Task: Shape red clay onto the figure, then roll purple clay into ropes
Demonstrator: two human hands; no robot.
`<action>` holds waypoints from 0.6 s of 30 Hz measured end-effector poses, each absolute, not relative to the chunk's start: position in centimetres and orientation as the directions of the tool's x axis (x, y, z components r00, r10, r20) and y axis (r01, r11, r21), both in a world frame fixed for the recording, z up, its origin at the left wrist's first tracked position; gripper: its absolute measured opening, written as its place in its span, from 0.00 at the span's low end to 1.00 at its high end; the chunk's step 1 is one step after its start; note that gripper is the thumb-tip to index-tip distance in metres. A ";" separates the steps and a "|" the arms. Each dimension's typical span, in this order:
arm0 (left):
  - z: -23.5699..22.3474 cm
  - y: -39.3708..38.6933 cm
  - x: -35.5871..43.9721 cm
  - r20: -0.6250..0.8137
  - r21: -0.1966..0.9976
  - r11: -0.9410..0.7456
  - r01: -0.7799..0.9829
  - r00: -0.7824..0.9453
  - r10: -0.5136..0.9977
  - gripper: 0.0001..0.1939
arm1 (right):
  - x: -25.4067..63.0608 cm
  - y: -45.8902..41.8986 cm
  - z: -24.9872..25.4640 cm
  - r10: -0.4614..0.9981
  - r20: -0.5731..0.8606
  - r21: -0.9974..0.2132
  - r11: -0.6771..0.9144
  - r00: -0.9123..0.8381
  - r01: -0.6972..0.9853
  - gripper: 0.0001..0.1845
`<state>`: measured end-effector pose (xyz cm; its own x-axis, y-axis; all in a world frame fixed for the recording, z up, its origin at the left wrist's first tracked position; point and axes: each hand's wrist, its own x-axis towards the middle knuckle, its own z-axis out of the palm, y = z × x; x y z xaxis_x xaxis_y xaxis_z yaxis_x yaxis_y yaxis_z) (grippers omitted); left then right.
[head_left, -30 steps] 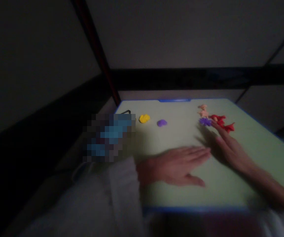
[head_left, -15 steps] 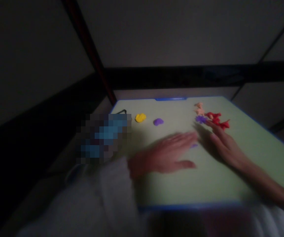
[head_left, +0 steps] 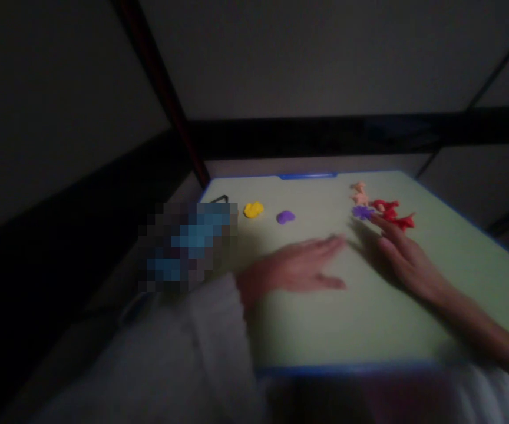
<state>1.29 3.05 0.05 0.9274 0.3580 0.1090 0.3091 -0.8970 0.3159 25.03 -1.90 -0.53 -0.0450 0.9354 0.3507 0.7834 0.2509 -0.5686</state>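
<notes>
My left hand (head_left: 301,265) is stretched out low over the middle of the pale tabletop (head_left: 325,335), palm down, thumb apart from the fingers. I cannot tell whether it touches the surface or covers anything. On the right, my right hand (head_left: 407,259) has its fingers extended, the tips at the edge of a spiky purple flower-like piece (head_left: 362,212). Red shaped pieces (head_left: 388,213) lie just beyond those fingers, partly hidden by them. Peach pieces (head_left: 359,198) sit behind the purple one. A smooth purple lump (head_left: 286,217) lies farther back, left of centre.
A yellow lump (head_left: 253,209) rests left of the purple lump. At the table's left side is a blurred-out bluish object (head_left: 192,238) with a thin dark loop (head_left: 224,198). The tabletop has a blue rim (head_left: 351,370). A wall (head_left: 325,65) stands behind.
My left hand has shifted slightly left and away from me. A small purple bit by its fingertips no longer shows. My right hand stays almost in place by the flower-like piece.
</notes>
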 end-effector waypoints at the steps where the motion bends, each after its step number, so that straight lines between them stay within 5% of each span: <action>1: 0.1 3.1 1.4 0.054 0.321 -0.881 0.348 0.922 0.384 0.37 | 25.0 -1.9 -0.5 0.936 0.351 -0.565 0.247 -0.042 0.787 0.30; 5: 0.2 3.4 1.7 0.082 0.289 -0.927 0.238 0.959 0.272 0.40 | 25.1 -1.9 -0.5 0.939 0.339 -0.556 0.245 -0.052 0.794 0.29; 10: -0.2 4.5 1.2 0.052 0.314 -0.884 0.345 0.924 0.379 0.41 | 25.1 -1.9 -0.5 0.955 0.294 -0.627 0.228 -0.045 0.745 0.27; 18: 0.1 4.4 -0.4 0.169 0.368 -0.906 0.209 0.943 0.286 0.37 | 23.1 -3.4 0.3 0.981 0.192 -0.769 0.132 0.029 0.625 0.23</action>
<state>-0.37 4.39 0.07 0.9431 0.2862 0.1692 0.2088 -0.9059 0.3683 23.05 -3.37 0.32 0.0292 0.9809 0.1924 0.6253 0.1322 -0.7691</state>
